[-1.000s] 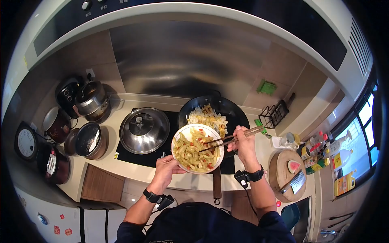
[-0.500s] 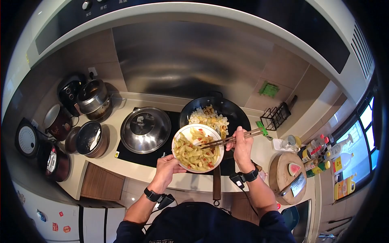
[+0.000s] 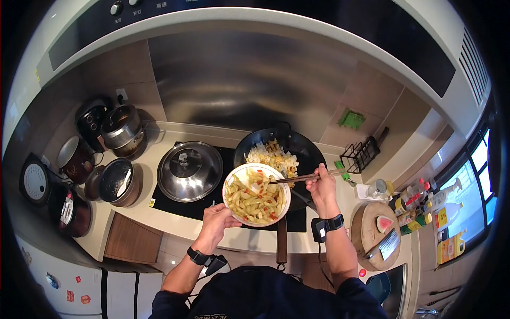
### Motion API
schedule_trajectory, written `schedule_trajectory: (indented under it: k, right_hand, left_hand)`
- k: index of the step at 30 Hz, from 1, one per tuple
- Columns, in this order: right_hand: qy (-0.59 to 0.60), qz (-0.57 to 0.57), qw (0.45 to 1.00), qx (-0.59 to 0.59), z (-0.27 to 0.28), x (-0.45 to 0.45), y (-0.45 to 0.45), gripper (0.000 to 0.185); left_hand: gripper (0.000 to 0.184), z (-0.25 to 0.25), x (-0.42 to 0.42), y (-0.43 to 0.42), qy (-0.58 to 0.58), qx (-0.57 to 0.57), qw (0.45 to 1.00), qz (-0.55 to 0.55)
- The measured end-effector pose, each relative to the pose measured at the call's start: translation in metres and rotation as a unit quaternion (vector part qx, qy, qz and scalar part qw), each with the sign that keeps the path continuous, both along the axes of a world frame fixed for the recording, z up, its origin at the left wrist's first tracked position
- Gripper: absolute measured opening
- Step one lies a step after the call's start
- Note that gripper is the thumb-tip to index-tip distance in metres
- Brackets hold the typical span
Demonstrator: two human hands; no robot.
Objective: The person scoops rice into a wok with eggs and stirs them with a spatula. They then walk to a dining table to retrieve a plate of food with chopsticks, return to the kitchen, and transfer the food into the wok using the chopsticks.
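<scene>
While the left hand [image 3: 215, 220] grips the food-filled bowl [image 3: 240, 174], the right hand [image 3: 323, 189] pinches chopsticks [image 3: 291, 179]; a steady bowl should limit spills.

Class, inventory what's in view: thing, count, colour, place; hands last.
Hob: 1, black, centre
Wok: 1, black, hob's right
Lid: 1, silver, hob's left
Bowl: 1, white, before wok
Food strips: many, yellowish, in bowl
Food heap: 1, pale, in wok
Chopsticks: 2, brown, tips at bowl
Pots: several, mixed, left
Board: 1, tan, right
Watermelon piece: 1, red, on board
Cleaver: 1, silver, on board
Bottles: several, mixed, right
Hood: 1, white-black, top
Left hand: 1, bare, on bowl
Right hand: 1, bare, on chopsticks
</scene>
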State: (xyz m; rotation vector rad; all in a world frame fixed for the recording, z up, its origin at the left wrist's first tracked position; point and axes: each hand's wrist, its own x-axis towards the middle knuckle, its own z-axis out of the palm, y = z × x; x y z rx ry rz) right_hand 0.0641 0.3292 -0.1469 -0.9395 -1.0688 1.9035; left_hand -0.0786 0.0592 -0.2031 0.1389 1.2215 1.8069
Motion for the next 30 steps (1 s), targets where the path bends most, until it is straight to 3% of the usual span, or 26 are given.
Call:
schedule_trajectory:
  k: [6,8,10,12,16,23,28,30]
  right_hand:
    - [0.029,-0.026,0.999,0.002,0.003,0.002,0.006,0.030]
    - [0.076,-0.100,0.990,0.060,0.014,-0.002,0.010,0.029]
    - [0.043,-0.125,0.984,0.121,0.026,-0.004,0.003,0.030]
    - [-0.022,-0.108,0.957,0.269,0.031,-0.003,0.001,0.031]
    - [-0.011,-0.068,0.959,0.274,0.044,0.007,-0.028,0.032]
    - [-0.088,0.112,0.943,0.302,0.038,0.015,-0.053,0.033]
    - [-0.072,0.097,0.951,0.284,0.028,0.015,-0.055,0.033]
    - [-0.019,0.035,0.966,0.254,0.029,0.014,-0.056,0.033]
  left_hand:
    - [0.021,-0.001,0.002,-0.004,0.003,0.010,1.000,-0.001]
    - [0.023,0.003,0.003,-0.008,0.010,-0.005,1.000,0.009]
    - [0.024,0.001,0.004,-0.010,0.008,0.000,1.000,0.010]
    - [0.024,0.001,0.003,-0.012,0.007,0.008,1.000,0.013]
    - [0.024,0.001,0.005,-0.017,0.010,0.006,1.000,0.016]
    - [0.028,0.005,0.008,-0.023,0.007,0.008,1.000,-0.004]
    - [0.022,0.011,0.011,-0.027,0.001,0.011,1.000,-0.016]
    - [0.021,0.011,0.013,-0.029,0.001,0.009,1.000,-0.021]
